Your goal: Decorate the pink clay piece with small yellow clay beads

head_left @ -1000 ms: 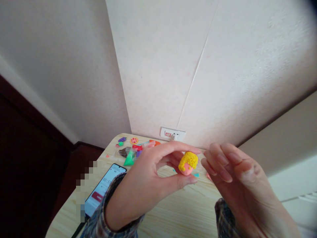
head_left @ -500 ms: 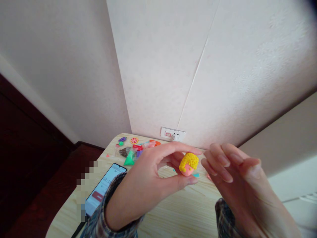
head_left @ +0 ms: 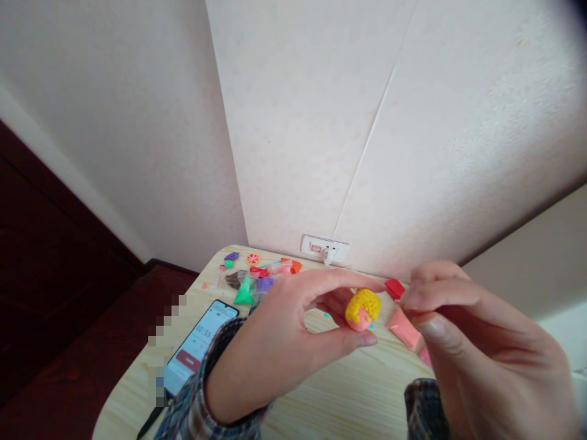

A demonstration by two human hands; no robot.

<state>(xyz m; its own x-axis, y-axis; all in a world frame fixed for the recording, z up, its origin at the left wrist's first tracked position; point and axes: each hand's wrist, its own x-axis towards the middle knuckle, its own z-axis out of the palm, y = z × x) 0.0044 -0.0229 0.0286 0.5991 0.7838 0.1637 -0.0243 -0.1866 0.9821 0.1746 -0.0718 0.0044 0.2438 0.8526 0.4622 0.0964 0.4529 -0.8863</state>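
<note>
Between thumb and fingertips, my left hand [head_left: 279,342] grips a small lump of modelling clay [head_left: 364,308]. Crumbly yellow bits cover its top and far side; smooth pink shows below at the front. It is held up over the wooden table [head_left: 339,397]. My right hand [head_left: 495,348] is to the right, apart from the lump, with thumb and index finger pinched together. Whatever may be between those fingertips is too small to make out. Near that hand lie a red packet [head_left: 394,289] and a pink packet [head_left: 404,330], partly covered by the fingers.
A phone [head_left: 197,342] showing a timer lies at the table's left side. Behind it are bagged clay pieces in green [head_left: 244,291] and purple, a grapefruit-like disc [head_left: 253,259] and a purple grape-like piece [head_left: 232,256]. The wall socket [head_left: 324,247] holds a white plug.
My right hand has turned and closed from loosely curled fingers into a pinch. Red and pink packets beside it have come into sight. My left hand still holds the clay lump.
</note>
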